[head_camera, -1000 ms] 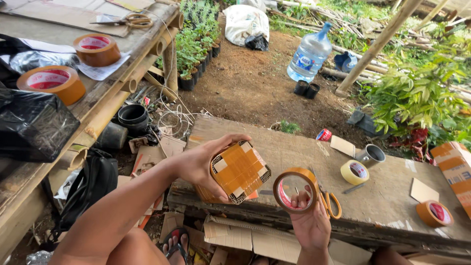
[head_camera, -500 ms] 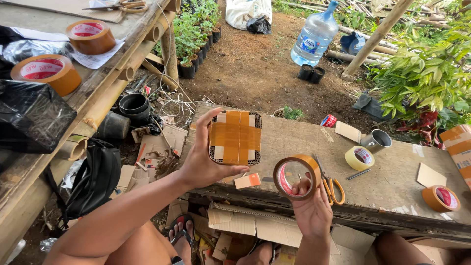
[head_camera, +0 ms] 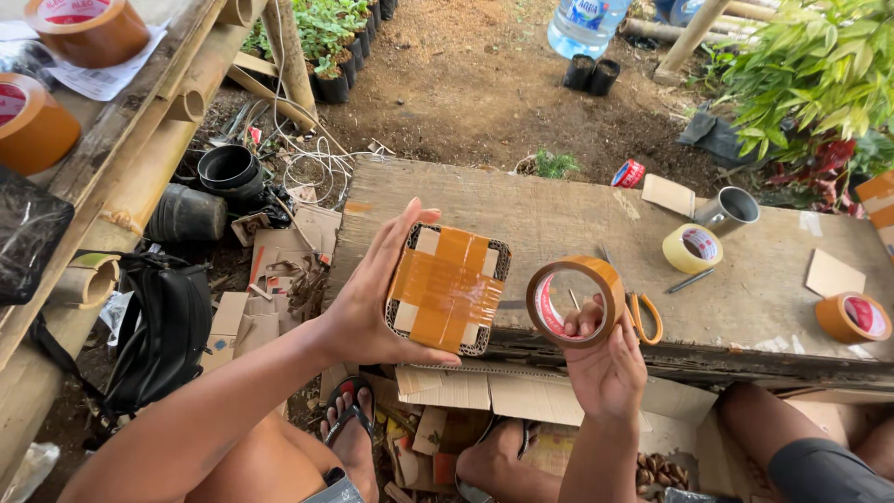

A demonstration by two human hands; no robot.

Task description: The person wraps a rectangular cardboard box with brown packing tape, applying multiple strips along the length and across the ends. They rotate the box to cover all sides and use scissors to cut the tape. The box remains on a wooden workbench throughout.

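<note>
- The left hand (head_camera: 372, 298) grips a small square packet (head_camera: 449, 289), thumb along its near edge and fingers behind its left side; the packet is held up above the near left edge of the table (head_camera: 559, 214).
- The packet is crossed with brown tape strips, with a dark meshed border showing at its rim.
- The right hand (head_camera: 605, 359) clasps a roll of brown tape (head_camera: 575, 302), fingers hooked through its core; the roll stands on edge just right of the packet, not touching it.
- Orange-handled scissors (head_camera: 645, 317) lie on the table just behind the roll.
- Farther right on the table: a pale yellow tape roll (head_camera: 692, 248), a metal cup (head_camera: 729, 210), a cardboard piece (head_camera: 832, 275) and another brown roll (head_camera: 853, 317).
- On the left bench (head_camera: 140, 140), two more brown rolls (head_camera: 33, 121).
- A black bag (head_camera: 168, 326) lies on the ground on the left.
</note>
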